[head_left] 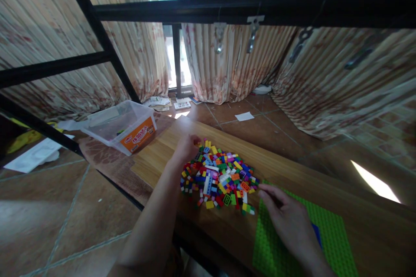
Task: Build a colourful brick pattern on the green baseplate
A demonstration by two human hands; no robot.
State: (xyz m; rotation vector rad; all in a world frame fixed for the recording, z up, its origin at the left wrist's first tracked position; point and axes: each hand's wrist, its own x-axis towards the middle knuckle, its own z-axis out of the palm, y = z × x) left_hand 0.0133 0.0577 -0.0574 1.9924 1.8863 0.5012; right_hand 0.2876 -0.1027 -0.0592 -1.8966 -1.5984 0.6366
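Observation:
A heap of small coloured bricks (pixel 221 177) lies on a wooden board (pixel 162 151). My left hand (pixel 186 147) reaches to the far left edge of the heap, fingers curled on the bricks there; what it holds is hidden. My right hand (pixel 289 220) lies flat, fingers stretched, on a green baseplate (pixel 334 238) just right of the heap, fingertips near the closest bricks. A blue piece (pixel 316 234) peeks out beside my right hand on the plate.
A clear plastic box with an orange label (pixel 125 127) stands left of the board on a brown mat (pixel 107 156). Black metal bars (pixel 227 8) cross overhead. Curtains (pixel 325 82) hang behind; papers (pixel 162 103) lie on the tiled floor.

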